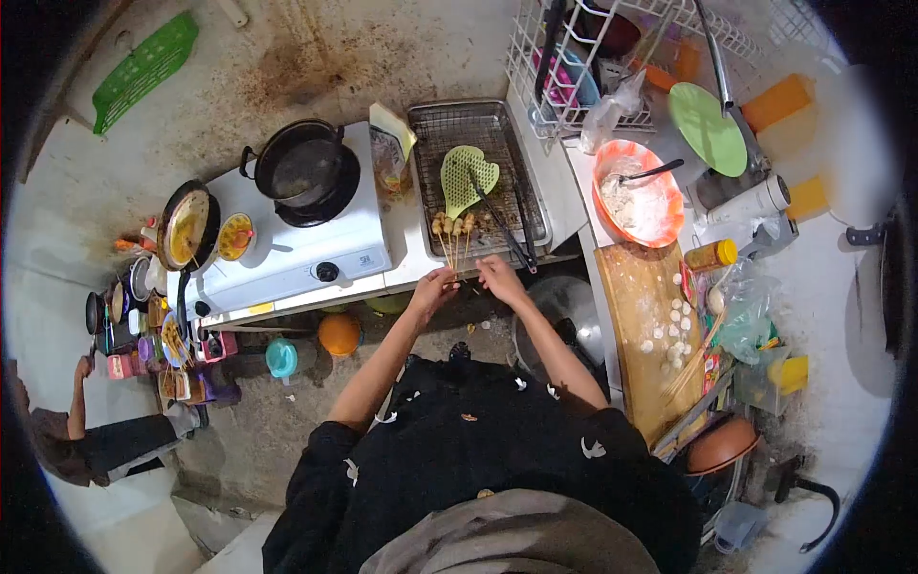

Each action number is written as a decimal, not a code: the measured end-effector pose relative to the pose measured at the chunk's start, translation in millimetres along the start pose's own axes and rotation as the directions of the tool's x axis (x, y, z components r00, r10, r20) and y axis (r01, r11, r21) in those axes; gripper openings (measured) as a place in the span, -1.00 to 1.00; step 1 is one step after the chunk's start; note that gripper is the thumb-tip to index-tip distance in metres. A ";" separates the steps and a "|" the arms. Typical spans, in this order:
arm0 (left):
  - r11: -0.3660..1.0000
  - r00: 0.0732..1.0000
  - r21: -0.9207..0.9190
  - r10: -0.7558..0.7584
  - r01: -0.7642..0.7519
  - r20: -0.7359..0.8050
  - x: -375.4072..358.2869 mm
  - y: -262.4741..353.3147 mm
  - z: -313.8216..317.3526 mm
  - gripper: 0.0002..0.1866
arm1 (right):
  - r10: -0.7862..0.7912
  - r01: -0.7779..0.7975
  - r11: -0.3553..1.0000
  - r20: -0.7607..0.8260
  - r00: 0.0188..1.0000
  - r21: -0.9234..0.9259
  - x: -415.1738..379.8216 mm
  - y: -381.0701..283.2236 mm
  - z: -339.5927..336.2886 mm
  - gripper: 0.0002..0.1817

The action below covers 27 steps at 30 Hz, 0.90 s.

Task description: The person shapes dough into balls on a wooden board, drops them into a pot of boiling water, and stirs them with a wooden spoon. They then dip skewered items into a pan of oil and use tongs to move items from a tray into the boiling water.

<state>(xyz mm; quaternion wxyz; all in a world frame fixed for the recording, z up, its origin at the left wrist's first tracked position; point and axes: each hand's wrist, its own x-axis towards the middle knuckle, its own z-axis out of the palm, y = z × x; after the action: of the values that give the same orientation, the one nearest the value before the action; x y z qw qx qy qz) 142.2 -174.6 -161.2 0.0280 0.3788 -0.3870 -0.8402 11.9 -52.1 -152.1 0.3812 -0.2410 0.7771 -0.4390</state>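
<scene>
Several skewers of small browned balls lie at the front edge of a wire-racked metal tray, their bare sticks pointing toward me. My left hand has its fingers curled at the stick ends and looks closed on a skewer. Just to the right, my right hand is beside the sticks, fingers loosely apart, with nothing visible in it. A pale green perforated scoop rests on the rack behind the balls. Dark metal tongs lie across the tray's right side.
Left of the tray, a white stove carries a black wok and a frying pan. On the right are an orange bowl of flour mixture and a floured wooden board with several white dough balls. Another person is at far left.
</scene>
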 end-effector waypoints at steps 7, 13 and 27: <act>0.995 0.998 0.091 -0.045 0.041 0.046 -17.9 -0.4 -2.6 -0.63 | 0.027 -0.033 0.996 -0.065 0.998 -0.088 -9.3 1.7 -11.4 -0.64; 0.998 1.000 0.056 -0.021 0.022 -0.010 -44.1 -14.6 -11.7 -0.60 | -0.213 0.111 0.939 -0.296 0.931 -0.326 -14.3 -9.1 -25.5 -0.73; 0.998 0.998 0.018 0.052 -0.053 0.026 -74.3 -1.0 -16.7 -0.68 | -0.428 0.111 0.808 -0.447 0.786 -0.579 -28.2 -40.2 -20.1 -0.64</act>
<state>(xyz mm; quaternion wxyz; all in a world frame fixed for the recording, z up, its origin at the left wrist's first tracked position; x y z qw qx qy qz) 206.2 -159.2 -123.1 0.0416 0.3581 -0.4051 -0.8402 14.0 -42.2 -100.0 -0.0125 -0.3094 0.8978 -0.3131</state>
